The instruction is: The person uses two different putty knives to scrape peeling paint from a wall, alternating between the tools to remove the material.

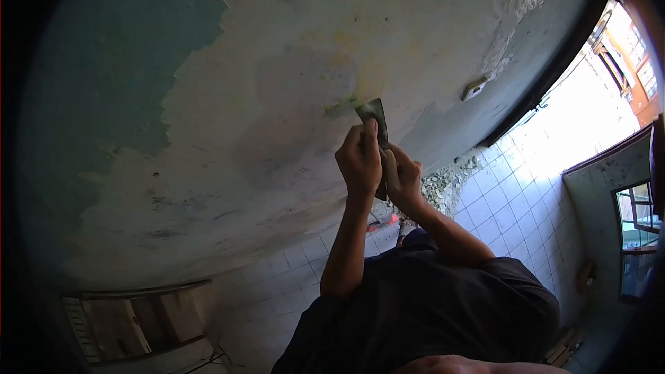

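A flat scraper (376, 110) has its dark blade up against the pale wall (298, 90), at the edge of a small green paint patch (341, 105). My left hand (360, 161) is closed on the blade's lower part, with the thumb lying along it. Just below and to the right, my right hand (404, 181) wraps round the handle. Only the handle's end shows between my wrists.
Green paint (118, 48) covers the wall's left part. Rubble and paint flakes (447, 185) lie on the tiled floor (495, 190) along the wall's foot. A wall switch or socket (474, 88) is at upper right, near a bright doorway (575, 114). A window (637, 228) is at far right.
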A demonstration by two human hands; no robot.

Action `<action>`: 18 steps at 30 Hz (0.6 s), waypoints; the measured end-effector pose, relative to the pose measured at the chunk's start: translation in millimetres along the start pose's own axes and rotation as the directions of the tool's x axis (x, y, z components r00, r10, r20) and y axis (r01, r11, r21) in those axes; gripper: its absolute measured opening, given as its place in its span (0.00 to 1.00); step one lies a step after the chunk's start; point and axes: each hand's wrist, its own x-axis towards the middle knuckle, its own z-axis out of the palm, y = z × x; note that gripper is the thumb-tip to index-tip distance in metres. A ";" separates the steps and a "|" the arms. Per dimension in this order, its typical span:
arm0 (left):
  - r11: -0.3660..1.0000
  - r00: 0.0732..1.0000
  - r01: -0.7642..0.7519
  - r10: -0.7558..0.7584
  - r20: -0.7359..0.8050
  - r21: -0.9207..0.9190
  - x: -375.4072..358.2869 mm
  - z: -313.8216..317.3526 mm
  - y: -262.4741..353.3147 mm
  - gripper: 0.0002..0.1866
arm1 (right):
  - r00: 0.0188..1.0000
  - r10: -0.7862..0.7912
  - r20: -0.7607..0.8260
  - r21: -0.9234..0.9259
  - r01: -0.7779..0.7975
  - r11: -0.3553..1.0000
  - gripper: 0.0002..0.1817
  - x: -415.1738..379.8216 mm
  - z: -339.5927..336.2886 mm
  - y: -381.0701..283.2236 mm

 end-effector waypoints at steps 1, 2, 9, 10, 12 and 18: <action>1.000 1.000 -0.006 0.006 -0.018 0.011 0.2 2.3 -3.0 0.16 | 1.000 -0.014 -0.016 -0.018 0.013 1.000 0.12 1.8 0.9 2.4; 1.000 1.000 -0.011 0.012 -0.021 0.009 8.2 1.8 3.2 0.16 | 0.999 -0.020 -0.031 -0.037 0.019 0.999 0.12 2.1 1.7 4.3; 0.999 1.000 -0.011 0.012 -0.029 0.047 14.6 1.8 15.4 0.19 | 0.998 0.059 -0.002 0.005 -0.059 0.998 0.12 5.5 -1.5 -10.7; 0.998 0.999 -0.015 0.017 -0.034 0.061 13.7 0.2 18.5 0.20 | 0.998 0.068 0.001 0.002 -0.068 0.998 0.12 5.4 -1.8 -13.6; 0.998 0.998 0.054 -0.053 -0.014 0.013 11.4 -0.3 22.6 0.20 | 0.990 0.131 0.060 -0.006 -0.130 0.991 0.13 7.5 -4.8 -14.4; 0.995 0.999 0.042 -0.041 -0.011 0.096 19.7 -1.4 31.4 0.21 | 0.995 0.096 0.033 0.055 -0.098 0.994 0.12 13.3 2.0 -15.0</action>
